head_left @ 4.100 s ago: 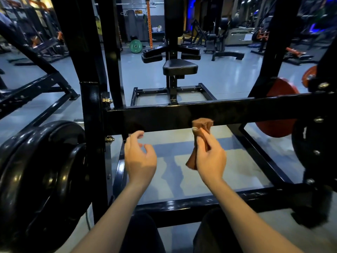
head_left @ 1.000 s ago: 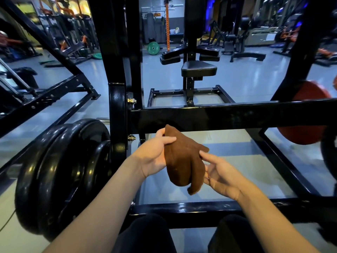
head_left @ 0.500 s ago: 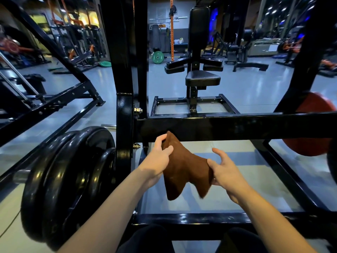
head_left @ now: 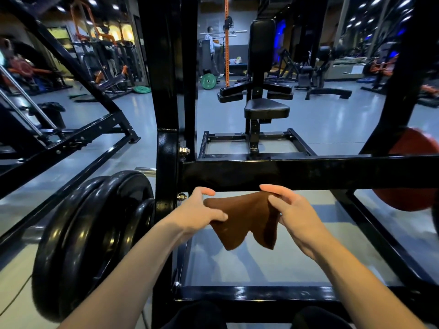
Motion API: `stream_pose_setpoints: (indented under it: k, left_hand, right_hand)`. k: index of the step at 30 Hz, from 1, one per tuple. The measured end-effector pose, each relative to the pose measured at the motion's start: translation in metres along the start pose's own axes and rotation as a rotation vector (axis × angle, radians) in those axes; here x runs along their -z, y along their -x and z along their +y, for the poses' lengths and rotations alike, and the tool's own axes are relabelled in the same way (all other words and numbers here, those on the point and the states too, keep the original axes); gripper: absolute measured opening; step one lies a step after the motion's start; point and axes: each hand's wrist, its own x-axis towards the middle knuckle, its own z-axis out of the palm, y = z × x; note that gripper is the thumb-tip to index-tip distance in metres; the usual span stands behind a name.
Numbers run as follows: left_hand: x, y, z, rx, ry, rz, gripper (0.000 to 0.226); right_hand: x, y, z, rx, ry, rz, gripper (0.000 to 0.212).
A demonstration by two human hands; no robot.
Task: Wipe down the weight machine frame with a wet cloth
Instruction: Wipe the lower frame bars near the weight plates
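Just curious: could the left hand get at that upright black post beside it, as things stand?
Probably yes: the left hand sits just right of the upright post with nothing between them, though it is pinching the brown cloth.

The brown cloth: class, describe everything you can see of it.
The brown cloth looks like soft, matte fabric, plain and unpatterned. It is stretched between the left hand and the right hand, each pinching an upper edge, so its lower edge hangs in two points. It sits just below and in front of the black crossbar; whether it touches the bar cannot be told.
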Motion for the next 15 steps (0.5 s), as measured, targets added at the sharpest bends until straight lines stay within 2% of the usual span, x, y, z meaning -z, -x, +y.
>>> stream_pose_setpoints:
  k: [3, 5, 6, 8, 11, 15]
  left_hand:
    - [0.000, 0.000, -0.002, -0.130, -0.327, 0.048, 0.032]
    - [0.002, 0.001, -0.004, -0.234, -0.427, 0.109, 0.011]
    - [0.003, 0.001, -0.005, -0.280, -0.461, 0.137, 0.004]
    - [0.005, 0.001, -0.007, -0.326, -0.469, 0.169, 0.007]
    - [0.002, 0.003, -0.005, -0.279, -0.183, 0.159, 0.016]
    - [-0.005, 0.005, 0.006, -0.215, 0.276, 0.045, 0.023]
  right_hand:
    - [0.003, 0.000, -0.006, 0.092, 0.165, -0.059, 0.044]
    - [0.005, -0.001, -0.008, 0.189, 0.404, -0.034, 0.051]
    - [0.005, -0.002, -0.009, 0.242, 0.530, -0.006, 0.049]
    - [0.008, -0.003, -0.010, 0.330, 0.675, 0.038, 0.034]
    - [0.016, -0.004, -0.013, 0.400, 0.676, 0.054, 0.007]
    - [0.020, -0.005, -0.029, 0.375, 0.441, -0.015, 0.003]
